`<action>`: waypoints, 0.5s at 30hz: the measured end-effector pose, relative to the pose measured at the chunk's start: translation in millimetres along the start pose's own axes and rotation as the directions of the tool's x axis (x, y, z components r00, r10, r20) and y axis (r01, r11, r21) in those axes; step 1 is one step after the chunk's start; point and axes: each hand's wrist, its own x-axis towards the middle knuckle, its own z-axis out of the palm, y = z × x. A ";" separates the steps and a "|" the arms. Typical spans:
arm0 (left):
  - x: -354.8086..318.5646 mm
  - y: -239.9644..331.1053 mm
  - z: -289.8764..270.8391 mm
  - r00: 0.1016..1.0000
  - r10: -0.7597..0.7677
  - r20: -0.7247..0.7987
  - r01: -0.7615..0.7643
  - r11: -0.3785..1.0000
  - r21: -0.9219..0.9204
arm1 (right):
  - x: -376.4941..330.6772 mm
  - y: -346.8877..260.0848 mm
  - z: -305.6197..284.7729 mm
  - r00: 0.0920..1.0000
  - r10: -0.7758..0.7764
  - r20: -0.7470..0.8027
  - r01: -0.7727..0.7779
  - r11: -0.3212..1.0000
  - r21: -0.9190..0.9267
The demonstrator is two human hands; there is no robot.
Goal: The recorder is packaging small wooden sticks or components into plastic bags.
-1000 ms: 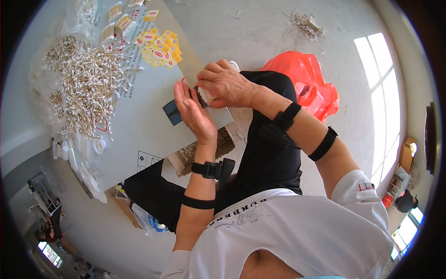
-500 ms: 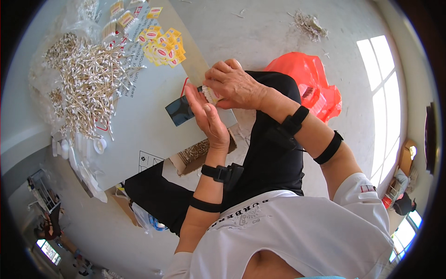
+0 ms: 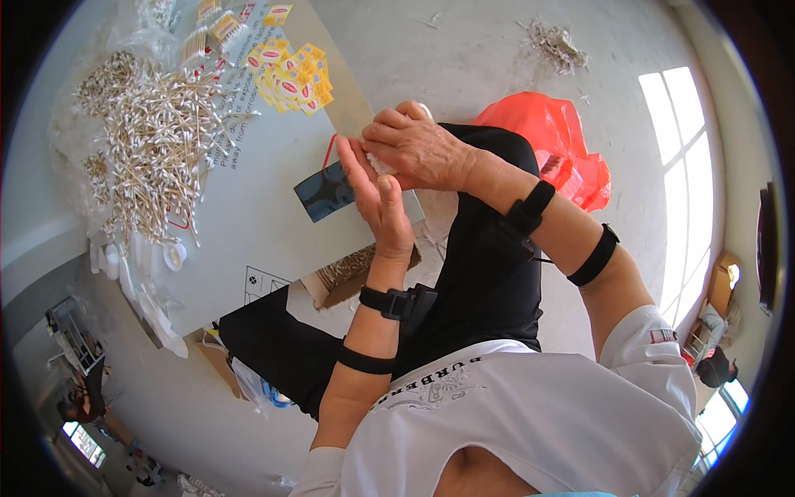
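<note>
My right hand [image 3: 426, 155] is closed around a small bundle of cotton swabs [image 3: 378, 165], whose white tips show between my two hands. My left hand [image 3: 383, 211] is held upright with its fingers stretched out and its palm against the bundle. Much of the bundle is hidden by my fingers. A thin white curved edge [image 3: 426, 111] shows just beyond my right knuckles; I cannot tell what it is. Beside my left hand a dark, shiny rectangular plate [image 3: 323, 195] lies on the table [image 3: 248, 215].
Loose cotton swabs [image 3: 153, 132] are heaped at the table's left. Yellow labels [image 3: 298, 79] and several packed swab bundles [image 3: 224, 26] lie at the far side. A cardboard box [image 3: 331, 290] with swabs sits below the near edge. A red plastic bag [image 3: 513, 112] lies beyond my right thigh.
Both hands have shifted slightly, my left hand a little to the right. Less of the bundle shows between them now. The white curved edge beyond my right knuckles has come into sight.
</note>
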 end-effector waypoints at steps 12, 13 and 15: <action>-7.8 6.2 -14.2 0.999 0.024 0.041 -0.024 1.000 -0.002 | -4.5 -5.5 -4.1 0.998 0.058 0.016 -0.058 0.998 -0.005; -10.6 6.7 -10.3 1.000 0.005 0.024 -0.003 0.997 -0.071 | -4.4 -6.0 -4.1 0.998 0.058 0.013 -0.058 0.998 -0.005; -11.5 8.2 -8.8 1.000 -0.016 0.011 0.017 0.990 -0.138 | -3.9 -7.2 -2.6 0.998 0.056 0.003 -0.056 0.998 -0.011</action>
